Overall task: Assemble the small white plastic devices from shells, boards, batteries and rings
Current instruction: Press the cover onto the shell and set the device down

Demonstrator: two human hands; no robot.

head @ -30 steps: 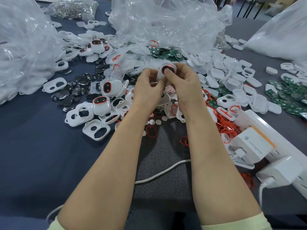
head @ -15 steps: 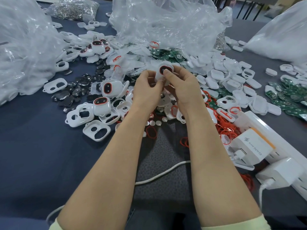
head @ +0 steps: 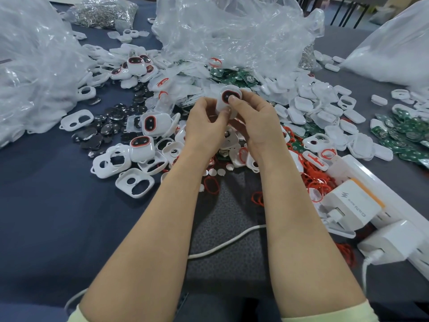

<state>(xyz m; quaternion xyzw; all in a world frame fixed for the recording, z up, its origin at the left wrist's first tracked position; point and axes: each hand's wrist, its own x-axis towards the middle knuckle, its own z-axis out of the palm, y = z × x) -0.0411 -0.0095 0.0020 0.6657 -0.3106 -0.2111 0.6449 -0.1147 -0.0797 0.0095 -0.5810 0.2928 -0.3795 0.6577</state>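
1. The left hand (head: 206, 123) and right hand (head: 256, 123), close together, pinch one small white plastic device with red ring (head: 228, 98) at twelve o'clock.
2. Few finished white devices (head: 160, 122) lie at nine o'clock.
3. Many empty white shells (head: 137, 194) and green boards (head: 399, 133) wait — most work seems left.

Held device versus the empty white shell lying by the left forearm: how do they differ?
The held device has its window filled by a dark face ringed in red; the empty shell shows two open holes. The held device is raised, in the grip of the left hand and right hand; the empty shell lies untouched on the blue cloth. Both are white, rounded plastic.
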